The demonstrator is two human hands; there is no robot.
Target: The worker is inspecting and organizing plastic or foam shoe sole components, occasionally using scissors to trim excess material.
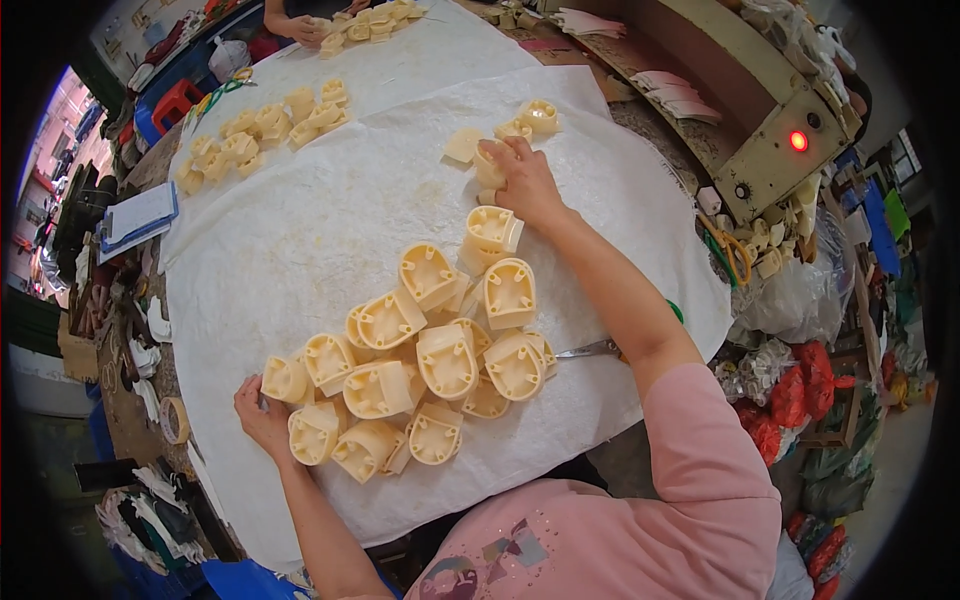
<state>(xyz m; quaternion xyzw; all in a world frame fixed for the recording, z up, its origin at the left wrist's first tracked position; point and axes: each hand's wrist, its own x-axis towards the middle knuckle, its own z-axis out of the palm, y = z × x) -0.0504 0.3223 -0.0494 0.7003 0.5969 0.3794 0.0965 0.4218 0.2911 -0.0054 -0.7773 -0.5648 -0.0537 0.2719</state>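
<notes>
My right hand (522,182) reaches to the far side of the cloth, its fingers closed round a cream plastic part (487,170). Two more such parts (538,116) and a flat cream piece (462,146) lie just beyond it. Near me spreads a pile of cream U-shaped plastic parts (448,362), several with hollow sides and small posts facing up. At the pile's left end is my left hand (264,418), thumb and fingers apart beside the leftmost part (286,380); whether it touches that part cannot be made out.
White cloth (240,310) covers the table. More cream parts (262,128) lie far left, near a clipboard (138,218). Scissors (590,350) lie under my right forearm. A machine with a lit red lamp (798,141) stands right. Another person's hand (308,30) handles parts at the far end.
</notes>
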